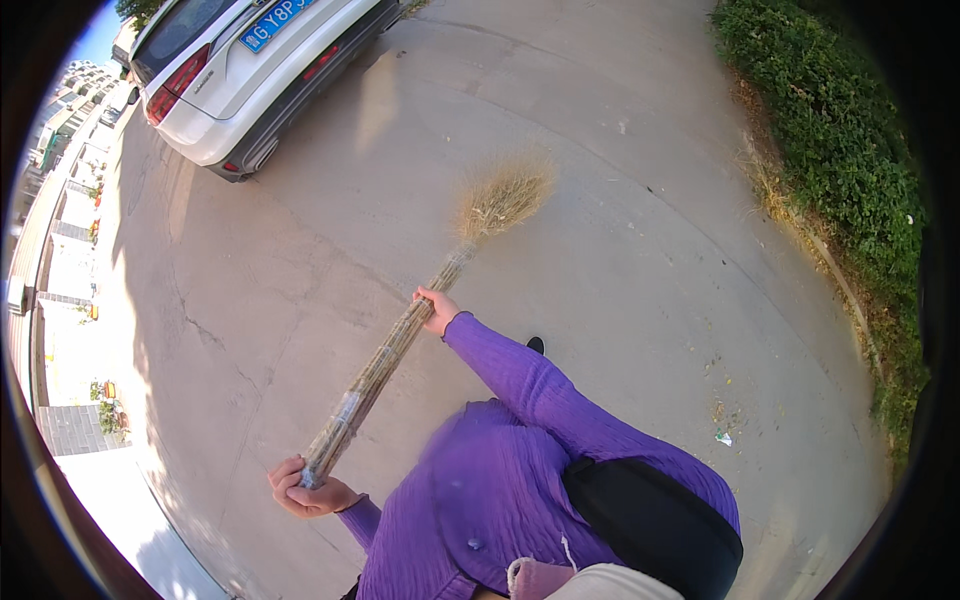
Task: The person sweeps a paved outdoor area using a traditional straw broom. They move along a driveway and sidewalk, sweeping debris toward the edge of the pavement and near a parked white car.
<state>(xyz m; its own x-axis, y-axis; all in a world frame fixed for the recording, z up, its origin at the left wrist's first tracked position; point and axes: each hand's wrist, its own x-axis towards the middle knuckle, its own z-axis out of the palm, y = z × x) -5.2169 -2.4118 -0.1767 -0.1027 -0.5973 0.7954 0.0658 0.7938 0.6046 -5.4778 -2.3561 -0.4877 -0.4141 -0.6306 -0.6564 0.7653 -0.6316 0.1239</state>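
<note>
A long straw broom with a bundled-stalk handle runs slantwise across the middle of the view. My left hand grips the butt end of its handle at the lower left. Farther down the handle, just short of the bristles, my right hand is closed around the stalks. Clear wrapping and ties bind the handle at several places. The fanned bristles are over the concrete ground, and their tips look blurred. I cannot tell whether they touch it.
A white car stands at the upper left. Green shrubs behind a low curb line the right side. Leaf litter and a white-green scrap lie at the right. A dark shoe shows beyond my purple sleeve.
</note>
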